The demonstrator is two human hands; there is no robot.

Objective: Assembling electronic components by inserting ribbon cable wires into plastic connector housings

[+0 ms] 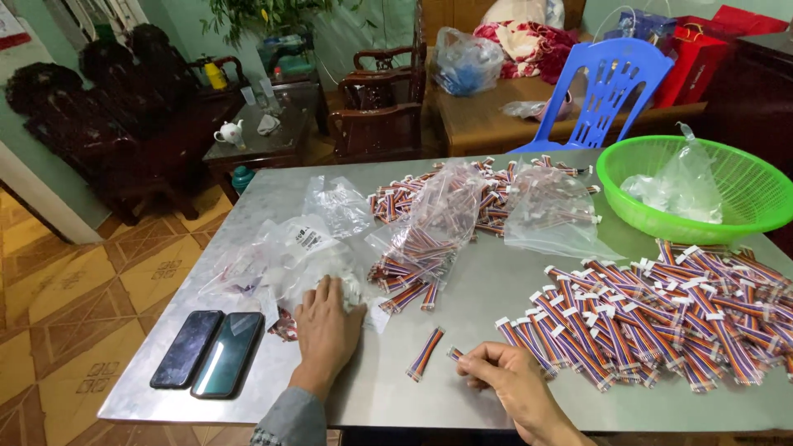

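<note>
My left hand (326, 326) lies flat, palm down, on a clear plastic bag of small white parts (289, 256) at the near left of the metal table (462, 306). My right hand (516, 381) pinches one end of a short multicoloured ribbon cable (455, 353) near the front edge. Another loose ribbon cable (425, 353) lies on the table between my hands. A large pile of the same cables (661, 310) with white connectors spreads to the right of my right hand.
Two dark phones (208, 351) lie side by side at the near left. Clear bags of cables (429, 231) and a further cable pile (487, 186) sit mid-table. A green basket (743, 194) holds a plastic bag at far right. A blue plastic chair (607, 91) stands behind the table.
</note>
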